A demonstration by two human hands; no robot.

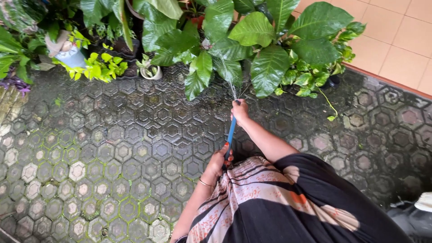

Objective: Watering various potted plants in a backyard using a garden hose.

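Mid-watering; right hand (240,110) closed around the tip of the blue hose (231,135), thumb seemingly pinching the spray toward the big-leafed plant (265,45); left hand (218,161) wrapped round the hose lower down, near the patterned skirt (270,202); next, likely steady aim and a slow sweep over wet hexagonal pavers (112,157)

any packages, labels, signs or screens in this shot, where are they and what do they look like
None in view: no package, label, sign or screen shows.
Nearest to one: a pale blue pot at upper left among the plants, rounded, no marking readable.
A small white pot stands on the paving beside it, plain.
The right hand and left hand hold a plain blue hose.
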